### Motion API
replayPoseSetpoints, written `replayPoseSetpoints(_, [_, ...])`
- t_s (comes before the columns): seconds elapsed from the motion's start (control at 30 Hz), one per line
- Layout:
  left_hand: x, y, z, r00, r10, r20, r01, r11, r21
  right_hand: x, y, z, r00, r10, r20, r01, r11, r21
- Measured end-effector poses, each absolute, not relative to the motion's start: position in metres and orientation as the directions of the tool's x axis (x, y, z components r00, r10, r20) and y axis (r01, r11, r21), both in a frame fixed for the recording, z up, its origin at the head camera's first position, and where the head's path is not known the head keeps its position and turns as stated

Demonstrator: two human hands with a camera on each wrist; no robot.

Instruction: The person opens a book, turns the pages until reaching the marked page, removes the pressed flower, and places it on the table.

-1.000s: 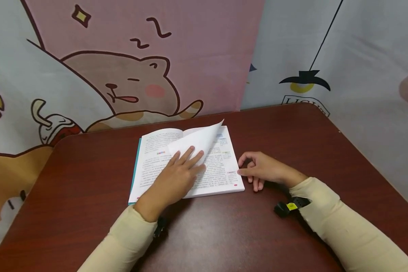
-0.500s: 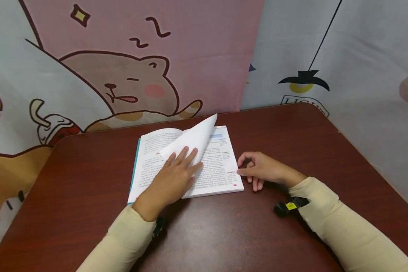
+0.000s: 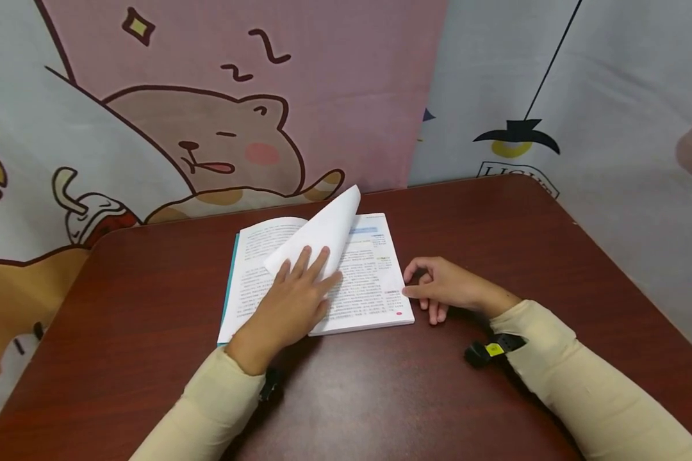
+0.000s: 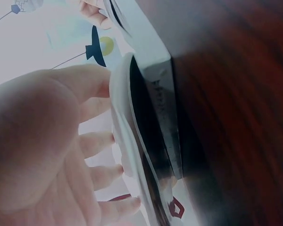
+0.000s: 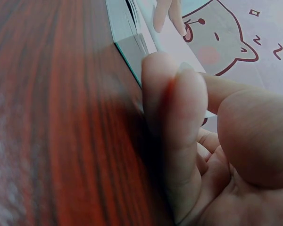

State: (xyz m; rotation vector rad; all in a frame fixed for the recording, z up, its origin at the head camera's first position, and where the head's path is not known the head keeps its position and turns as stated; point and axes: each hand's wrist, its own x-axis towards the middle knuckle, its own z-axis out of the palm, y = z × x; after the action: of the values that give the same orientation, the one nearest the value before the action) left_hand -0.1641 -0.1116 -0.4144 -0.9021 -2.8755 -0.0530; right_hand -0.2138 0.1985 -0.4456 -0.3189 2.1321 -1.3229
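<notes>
An open book (image 3: 375, 301) lies on the table, its teal cover edge showing at the left. My left hand (image 3: 291, 304) spreads its straight fingers over a leaf (image 3: 329, 221) that is folded diagonally toward the left page. In the left wrist view, the fingertips of that left hand (image 4: 42, 146) touch the bowed paper, and a dark gap shows beneath the leaf. At the book's right edge, my right hand (image 3: 446, 285) has its thumb and index finger curled against the page margin, holding it there. The right wrist view shows this right hand (image 5: 217, 141) beside the book's corner, partly hiding the contact.
The dark red wooden table (image 3: 352, 397) stretches round the book on all sides. Behind it hangs a cartoon-printed cloth (image 3: 346, 96). A black wrist strap (image 3: 490, 349) with a yellow label sits on the right wrist.
The folded leaf has swung left and its upper tip has risen, uncovering more of the right page. My left hand slid slightly left with it, while the right hand stayed put.
</notes>
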Motion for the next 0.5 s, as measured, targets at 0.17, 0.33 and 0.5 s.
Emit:
replayPoseSetpoints(0.17, [-0.1649, -0.1101, -0.4135, -0.819, 0.555, 0.145, 0.559, 0.829, -0.015, -0.213, 0.1992, -0.4435, -0.794, -0.486, -0.367, 0.113, 0.475, -0.873])
replayPoseSetpoints(0.33, [-0.165, -0.1092, -0.4118, -0.842, 0.525, 0.12, 0.528, 0.849, -0.013, -0.2123, 0.1988, -0.4428, -0.793, -0.489, -0.363, 0.109, 0.473, -0.875])
replayPoseSetpoints(0.5, [-0.1648, -0.1088, -0.4107, -0.864, 0.497, 0.087, 0.497, 0.868, -0.019, -0.2129, 0.1988, -0.4436, -0.792, -0.492, -0.361, 0.106, 0.471, -0.876])
